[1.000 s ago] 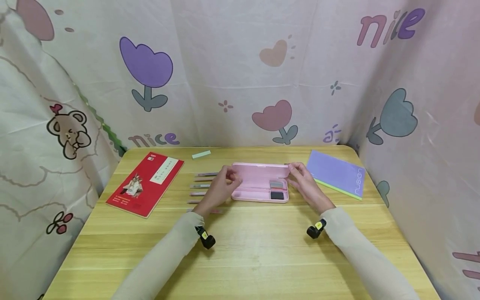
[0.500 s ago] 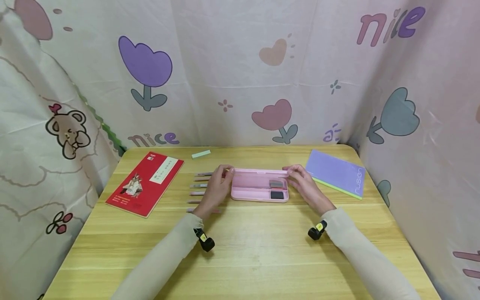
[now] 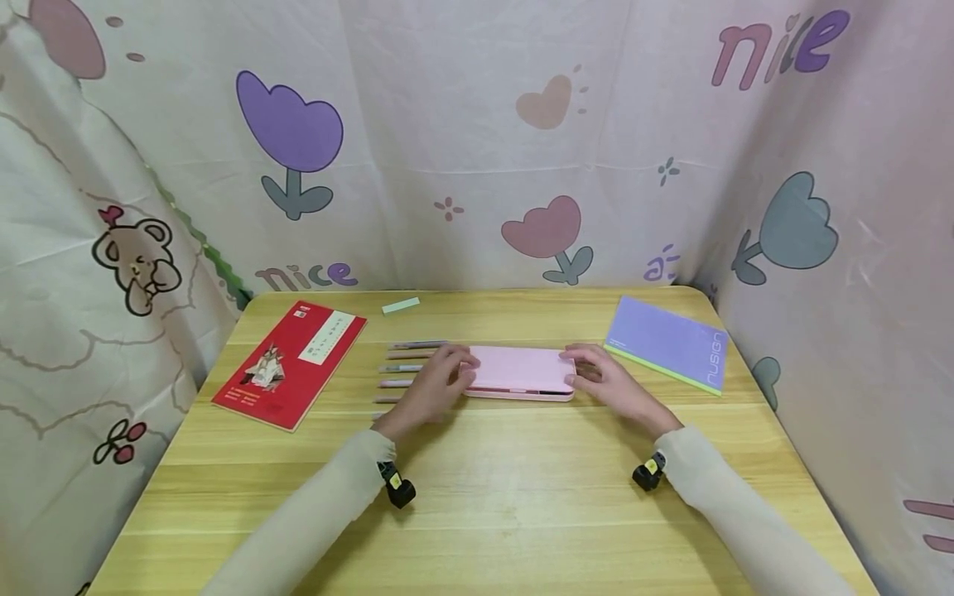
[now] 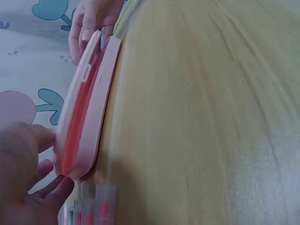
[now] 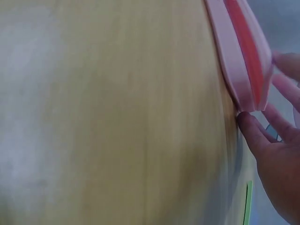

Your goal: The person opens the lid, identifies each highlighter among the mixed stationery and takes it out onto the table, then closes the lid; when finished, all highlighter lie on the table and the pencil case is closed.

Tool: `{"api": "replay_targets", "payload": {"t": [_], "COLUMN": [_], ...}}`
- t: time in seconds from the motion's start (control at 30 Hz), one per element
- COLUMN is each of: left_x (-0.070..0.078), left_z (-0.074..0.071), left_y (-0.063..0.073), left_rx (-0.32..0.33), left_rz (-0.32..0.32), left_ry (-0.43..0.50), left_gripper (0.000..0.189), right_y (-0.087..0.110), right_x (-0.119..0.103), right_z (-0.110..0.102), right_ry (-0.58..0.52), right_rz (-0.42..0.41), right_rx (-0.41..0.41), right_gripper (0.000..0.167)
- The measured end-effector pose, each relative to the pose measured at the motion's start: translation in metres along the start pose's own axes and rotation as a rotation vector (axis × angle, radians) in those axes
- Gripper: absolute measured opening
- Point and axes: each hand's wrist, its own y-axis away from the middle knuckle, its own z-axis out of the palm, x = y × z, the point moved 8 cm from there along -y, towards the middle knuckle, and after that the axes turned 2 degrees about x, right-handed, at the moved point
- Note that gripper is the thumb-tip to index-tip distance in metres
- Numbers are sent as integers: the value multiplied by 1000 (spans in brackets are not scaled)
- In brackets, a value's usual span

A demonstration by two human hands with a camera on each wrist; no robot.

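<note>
A pink pencil case [image 3: 520, 370] lies on the table in front of me, its lid lowered with a narrow gap along the front edge. In the left wrist view, red shows inside the gap of the case [image 4: 89, 112]. My left hand [image 3: 434, 382] holds the case's left end, thumb on the lid and fingers at the end wall. At the opposite end my right hand [image 3: 614, 387] grips the lid and corner, fingers bent around it in the right wrist view. What lies inside the case is mostly hidden by the lid.
Several pens [image 3: 398, 368] lie in a row left of the case, partly under my left hand. A red booklet [image 3: 289, 364] is at the left, a purple notebook [image 3: 667, 343] at the right. Behind the pens rests a pale green strip [image 3: 401, 305]. A printed curtain [image 3: 447, 124] surrounds the table.
The lid of the pencil case has swung forward and down from upright, covering the inside. Both hands have followed it down at the two ends.
</note>
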Motion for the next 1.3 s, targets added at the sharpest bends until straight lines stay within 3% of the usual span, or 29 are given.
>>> {"api": "replay_targets", "payload": {"t": [0.4,0.8,1.07,1.3], "left_x": [7,10,10,12], "left_z": [9,11,11,7], "left_y": [-4,-2,-1,-1], "left_rx": [-12,-5,-15,-25], "left_rz": [-14,-13,5,11], "left_ry": [1,1,-38,-58], "left_gripper": [34,35,35,36], "right_y": [-6,-5,-3,-4], "right_x": [-1,-1,-11,-8], "right_z": [-1,1,4,1], "right_ry": [131,139,249,214], "right_rz": [-72,-55,-102,-67], "right_rx": [17,7,8,5], "right_gripper": [39,49,49,50]}}
